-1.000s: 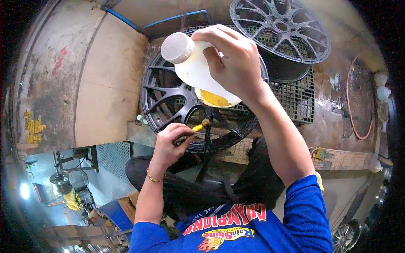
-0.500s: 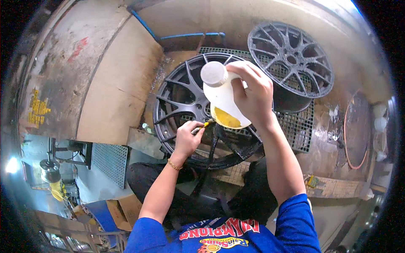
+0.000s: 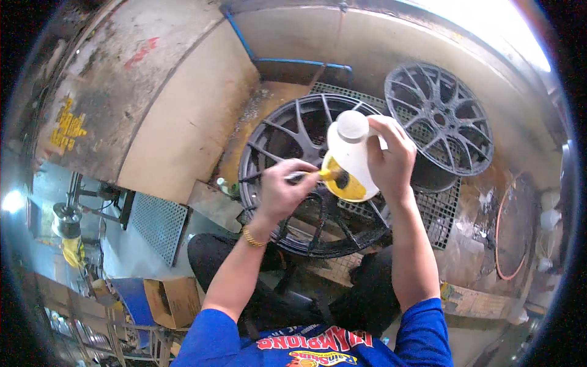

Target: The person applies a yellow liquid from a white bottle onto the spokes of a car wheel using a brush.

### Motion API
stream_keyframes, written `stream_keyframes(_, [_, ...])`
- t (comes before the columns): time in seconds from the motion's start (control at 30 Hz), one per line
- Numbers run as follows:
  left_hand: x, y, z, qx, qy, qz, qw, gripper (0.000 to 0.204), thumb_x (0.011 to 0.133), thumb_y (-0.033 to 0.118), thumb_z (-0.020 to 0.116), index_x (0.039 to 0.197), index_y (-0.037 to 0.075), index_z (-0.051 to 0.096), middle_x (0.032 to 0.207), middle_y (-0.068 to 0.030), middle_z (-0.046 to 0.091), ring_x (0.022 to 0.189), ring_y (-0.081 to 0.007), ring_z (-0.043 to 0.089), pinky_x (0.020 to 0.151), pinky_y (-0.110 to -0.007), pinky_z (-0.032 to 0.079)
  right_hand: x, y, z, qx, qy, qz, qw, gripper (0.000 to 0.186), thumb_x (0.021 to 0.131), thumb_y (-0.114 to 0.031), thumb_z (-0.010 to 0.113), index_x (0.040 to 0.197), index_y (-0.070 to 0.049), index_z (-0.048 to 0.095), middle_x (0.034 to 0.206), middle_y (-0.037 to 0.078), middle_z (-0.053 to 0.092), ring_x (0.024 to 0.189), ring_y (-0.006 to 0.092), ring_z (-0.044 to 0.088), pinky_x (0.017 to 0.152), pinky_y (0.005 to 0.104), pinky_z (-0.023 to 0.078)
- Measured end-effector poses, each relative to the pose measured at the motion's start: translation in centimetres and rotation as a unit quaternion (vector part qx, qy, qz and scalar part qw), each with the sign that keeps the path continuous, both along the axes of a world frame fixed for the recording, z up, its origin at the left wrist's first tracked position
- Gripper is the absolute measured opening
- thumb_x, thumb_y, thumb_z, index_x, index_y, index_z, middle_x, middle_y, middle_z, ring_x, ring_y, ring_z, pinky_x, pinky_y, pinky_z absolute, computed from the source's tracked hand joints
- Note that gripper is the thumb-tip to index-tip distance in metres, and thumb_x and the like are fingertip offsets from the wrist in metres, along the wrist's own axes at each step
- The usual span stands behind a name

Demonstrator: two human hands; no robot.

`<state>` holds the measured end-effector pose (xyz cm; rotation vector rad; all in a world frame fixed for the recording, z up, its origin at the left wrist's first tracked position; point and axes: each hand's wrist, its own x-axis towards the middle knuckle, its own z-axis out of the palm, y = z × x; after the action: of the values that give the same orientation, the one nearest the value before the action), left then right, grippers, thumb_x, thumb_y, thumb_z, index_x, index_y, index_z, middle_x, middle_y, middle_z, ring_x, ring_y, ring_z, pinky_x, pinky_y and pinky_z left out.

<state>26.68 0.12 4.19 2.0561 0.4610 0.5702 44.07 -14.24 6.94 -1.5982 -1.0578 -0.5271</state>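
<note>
My right hand (image 3: 392, 158) is closed on a white plastic jug (image 3: 350, 150) with a round cap, tilted above a dark multi-spoke wheel rim (image 3: 299, 125). An opening in the jug's side shows a yellow inside. A paintbrush (image 3: 331, 175) with a yellow section and dark bristles is pinched in my left hand (image 3: 285, 188). Its bristles reach into that opening, over the yellow. The wheel rim lies face up in front of my knees, its lower spokes looking black and wet. Jug and hands hide part of its middle and right side.
A second grey wheel rim (image 3: 439, 117) rests at the far right, above a green grating (image 3: 441, 211). Large boards (image 3: 189, 116) stand at the left. A blue pipe (image 3: 293, 61) runs along the back wall. A cardboard box (image 3: 174, 301) sits at lower left, and an orange hose (image 3: 500, 244) hangs at right.
My left hand has brought the paintbrush up from the wheel's spokes into the jug's opening. The view has shifted, so the wheels appear lower and farther right.
</note>
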Motion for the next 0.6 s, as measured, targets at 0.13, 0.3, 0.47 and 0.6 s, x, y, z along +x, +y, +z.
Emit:
stream_keyframes(0.13, [1.4, -0.1, -4.7, 0.068, 0.062, -0.061, 0.994, 0.033, 0.083, 0.024, 0.079, 0.102, 0.000, 0.068, 0.091, -0.0124, 0.073, 0.086, -0.0184, 0.071, 0.078, -0.032, 0.055, -0.2, 0.1, -0.2, -0.006, 0.003, -0.005, 1.000, 0.029, 0.075, 0.010, 0.062, 0.100, -0.004, 0.067, 0.095, 0.014, 0.071, 0.089, 0.0333, 0.069, 0.080, 0.0384, 0.054])
stream_keyframes(0.3, [0.9, 4.1, -5.8, -0.058, 0.052, -0.013, 0.997, 0.038, 0.090, 0.032, 0.075, 0.110, 0.001, 0.064, 0.090, -0.0107, 0.072, 0.086, -0.0142, 0.068, 0.076, -0.032, 0.055, 0.3, -0.6, -0.2, -0.021, -0.008, -0.018, 1.000, 0.029, 0.075, 0.010, 0.062, 0.100, -0.003, 0.067, 0.095, 0.014, 0.071, 0.089, 0.0325, 0.069, 0.079, 0.0381, 0.054])
stream_keyframes(0.47, [-1.7, 12.8, -13.0, 0.200, 0.202, 0.099, 0.954, 0.047, 0.093, 0.047, 0.063, 0.106, 0.002, 0.066, 0.093, -0.0237, 0.069, 0.088, -0.0389, 0.067, 0.082, -0.045, 0.053, 0.1, -0.6, 0.2, -0.016, -0.013, -0.014, 1.000, 0.030, 0.075, 0.010, 0.061, 0.100, -0.004, 0.067, 0.094, 0.013, 0.070, 0.087, 0.0325, 0.069, 0.078, 0.0386, 0.054])
stream_keyframes(0.6, [-1.8, 14.1, -14.3, 0.263, 0.382, -0.006, 0.886, 0.055, 0.093, 0.054, 0.059, 0.104, 0.001, 0.066, 0.095, -0.0277, 0.069, 0.095, -0.0442, 0.066, 0.082, -0.052, 0.052, 0.3, -0.8, 0.2, -0.016, -0.013, -0.018, 1.000, 0.029, 0.074, 0.010, 0.061, 0.099, -0.004, 0.067, 0.095, 0.012, 0.071, 0.088, 0.0326, 0.069, 0.079, 0.0386, 0.055])
